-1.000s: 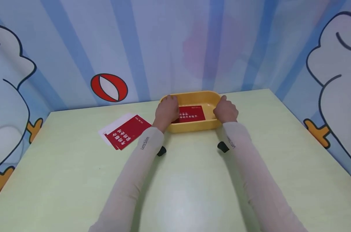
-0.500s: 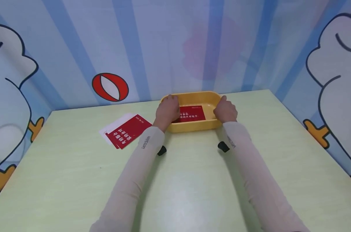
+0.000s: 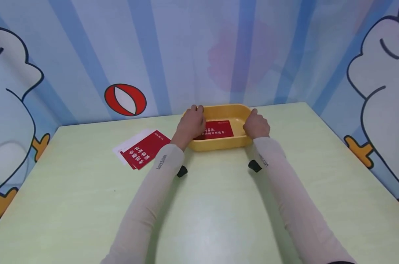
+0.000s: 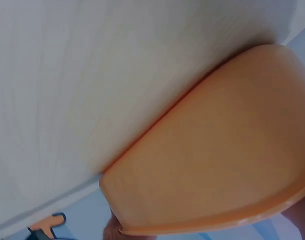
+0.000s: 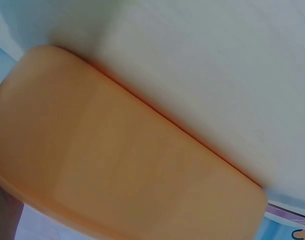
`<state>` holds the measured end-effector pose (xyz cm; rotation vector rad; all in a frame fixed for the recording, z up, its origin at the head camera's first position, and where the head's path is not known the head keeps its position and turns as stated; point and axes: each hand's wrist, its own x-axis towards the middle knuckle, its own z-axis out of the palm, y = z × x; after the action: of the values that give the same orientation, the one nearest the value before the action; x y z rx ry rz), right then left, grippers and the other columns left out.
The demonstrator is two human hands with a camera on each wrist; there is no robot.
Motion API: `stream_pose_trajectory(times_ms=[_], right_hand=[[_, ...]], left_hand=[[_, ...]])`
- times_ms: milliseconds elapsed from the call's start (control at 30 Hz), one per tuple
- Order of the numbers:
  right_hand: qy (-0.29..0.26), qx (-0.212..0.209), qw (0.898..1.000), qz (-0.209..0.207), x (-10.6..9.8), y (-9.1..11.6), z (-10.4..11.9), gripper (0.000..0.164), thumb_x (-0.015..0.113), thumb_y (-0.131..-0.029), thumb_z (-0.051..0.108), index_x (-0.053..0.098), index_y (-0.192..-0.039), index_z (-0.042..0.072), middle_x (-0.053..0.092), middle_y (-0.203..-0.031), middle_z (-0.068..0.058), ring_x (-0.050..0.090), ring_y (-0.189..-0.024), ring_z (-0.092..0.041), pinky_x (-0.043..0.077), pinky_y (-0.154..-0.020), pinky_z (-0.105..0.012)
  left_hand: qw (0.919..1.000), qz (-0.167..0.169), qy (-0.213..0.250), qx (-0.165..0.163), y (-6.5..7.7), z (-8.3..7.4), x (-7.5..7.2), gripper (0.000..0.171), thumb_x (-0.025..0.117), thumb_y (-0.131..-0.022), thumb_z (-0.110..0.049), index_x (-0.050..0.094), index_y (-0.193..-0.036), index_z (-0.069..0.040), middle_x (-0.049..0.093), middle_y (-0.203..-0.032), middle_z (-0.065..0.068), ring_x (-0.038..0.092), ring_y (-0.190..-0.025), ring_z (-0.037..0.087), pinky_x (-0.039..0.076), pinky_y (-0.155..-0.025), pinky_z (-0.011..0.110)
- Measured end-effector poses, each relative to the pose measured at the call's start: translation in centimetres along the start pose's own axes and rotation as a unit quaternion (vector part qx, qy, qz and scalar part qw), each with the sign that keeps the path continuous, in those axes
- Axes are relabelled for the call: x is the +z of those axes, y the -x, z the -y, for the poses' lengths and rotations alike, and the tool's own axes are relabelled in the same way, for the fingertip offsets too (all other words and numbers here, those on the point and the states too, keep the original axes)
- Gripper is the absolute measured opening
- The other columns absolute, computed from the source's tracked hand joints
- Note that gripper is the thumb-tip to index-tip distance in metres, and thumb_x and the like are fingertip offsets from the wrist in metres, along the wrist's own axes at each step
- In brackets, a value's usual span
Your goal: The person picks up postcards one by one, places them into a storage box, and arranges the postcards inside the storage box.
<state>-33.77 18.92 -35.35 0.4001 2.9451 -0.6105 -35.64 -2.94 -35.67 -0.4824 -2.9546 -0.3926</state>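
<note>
A yellow plastic tray [image 3: 222, 144] sits at the back of the table, its long side facing me. My left hand [image 3: 191, 125] holds its left end, fingers over the rim and partly hiding the inside. At the opposite end, my right hand [image 3: 257, 125] grips the rim. A red card [image 3: 218, 129] with white lettering lies inside, its left part covered by my left hand. Both wrist views are filled by the tray's outer wall [image 4: 207, 150], with only bits of the hands at the frame edges.
Left of the tray, red cards [image 3: 143, 151] with white print overlap a pale card [image 3: 131, 142] on the light green table [image 3: 216, 205]. Close behind the tray rises a blue striped backdrop [image 3: 193, 55] with cartoon figures and a red-and-white ball printed on it.
My left hand has shifted slightly up and right at the tray's end, its forearm easing left. The right hand and the cards stay as they were; the tray barely differs.
</note>
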Motion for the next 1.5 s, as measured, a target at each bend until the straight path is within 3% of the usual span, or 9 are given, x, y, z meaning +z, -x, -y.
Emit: stream_pose_trajectory(times_ms=[167, 500, 833, 1067, 1167, 1333, 1500], right_hand=[[-0.002, -0.006, 1.000, -0.010, -0.4, -0.4, 0.0, 0.048, 0.044, -0.097, 0.018, 0.031, -0.139, -0.002, 0.057, -0.122, -0.026, 0.061, -0.109, -0.040, 0.053, -0.091, -0.051], [0.018, -0.006, 1.000, 0.005, -0.7, -0.6, -0.4, 0.050, 0.044, -0.096, 0.020, 0.031, -0.139, -0.003, 0.057, -0.119, -0.026, 0.061, -0.104, -0.039, 0.053, -0.089, -0.049], [0.065, -0.018, 0.998, 0.004, -1.0, -1.1, -0.1, 0.047, 0.044, -0.094, 0.027, 0.041, -0.130, -0.004, 0.057, -0.112, -0.023, 0.059, -0.100, -0.036, 0.048, -0.094, -0.052], [0.054, -0.018, 0.998, 0.001, -0.8, -0.7, 0.3, 0.060, 0.033, -0.102, 0.035, 0.024, -0.144, -0.007, 0.039, -0.129, -0.031, 0.056, -0.102, -0.038, 0.046, -0.096, -0.055], [0.054, -0.021, 0.998, -0.004, -0.7, -0.7, 0.2, 0.063, 0.039, -0.101, 0.029, 0.017, -0.148, -0.005, 0.036, -0.132, -0.034, 0.057, -0.101, -0.039, 0.048, -0.093, -0.055], [0.032, -0.026, 0.999, 0.008, -0.5, -1.0, 0.1, 0.068, 0.043, -0.097, 0.020, 0.009, -0.152, -0.002, 0.037, -0.134, -0.037, 0.054, -0.114, -0.044, 0.049, -0.094, -0.056], [0.012, -0.021, 1.000, 0.012, -0.4, -1.4, 0.2, 0.068, 0.044, -0.097, 0.018, 0.009, -0.152, -0.001, 0.052, -0.124, -0.034, 0.058, -0.111, -0.045, 0.053, -0.090, -0.053]], left_hand=[[0.9986, -0.026, 0.045, 0.002, -0.2, 0.3, -1.1, 0.041, 0.041, -0.103, -0.032, 0.047, -0.133, -0.005, 0.053, -0.124, 0.014, 0.052, -0.107, 0.025, 0.051, -0.099, 0.040], [0.9991, -0.029, 0.025, -0.020, 0.2, 1.8, -2.7, 0.041, 0.041, -0.103, -0.032, 0.046, -0.134, -0.005, 0.051, -0.131, 0.015, 0.050, -0.113, 0.027, 0.051, -0.100, 0.041], [0.9980, -0.052, 0.025, -0.027, 0.8, 4.1, -2.8, 0.040, 0.037, -0.104, -0.031, 0.044, -0.133, -0.003, 0.050, -0.127, 0.017, 0.050, -0.112, 0.030, 0.051, -0.098, 0.043], [0.9976, -0.058, 0.019, -0.032, 1.5, 5.4, -3.2, 0.040, 0.038, -0.104, -0.028, 0.044, -0.134, -0.002, 0.049, -0.128, 0.020, 0.051, -0.112, 0.032, 0.051, -0.097, 0.045], [0.9974, -0.061, 0.020, -0.032, 1.9, 5.7, -3.4, 0.040, 0.040, -0.104, -0.027, 0.045, -0.133, -0.001, 0.050, -0.126, 0.020, 0.051, -0.112, 0.033, 0.051, -0.096, 0.045], [0.9970, -0.066, 0.012, -0.039, 2.3, 6.4, -3.9, 0.038, 0.042, -0.103, -0.028, 0.046, -0.132, -0.003, 0.051, -0.127, 0.018, 0.051, -0.113, 0.031, 0.050, -0.098, 0.045], [0.9971, -0.063, 0.004, -0.041, 2.7, 7.3, -4.7, 0.040, 0.042, -0.103, -0.030, 0.045, -0.133, -0.004, 0.050, -0.130, 0.018, 0.051, -0.115, 0.031, 0.050, -0.100, 0.045]])
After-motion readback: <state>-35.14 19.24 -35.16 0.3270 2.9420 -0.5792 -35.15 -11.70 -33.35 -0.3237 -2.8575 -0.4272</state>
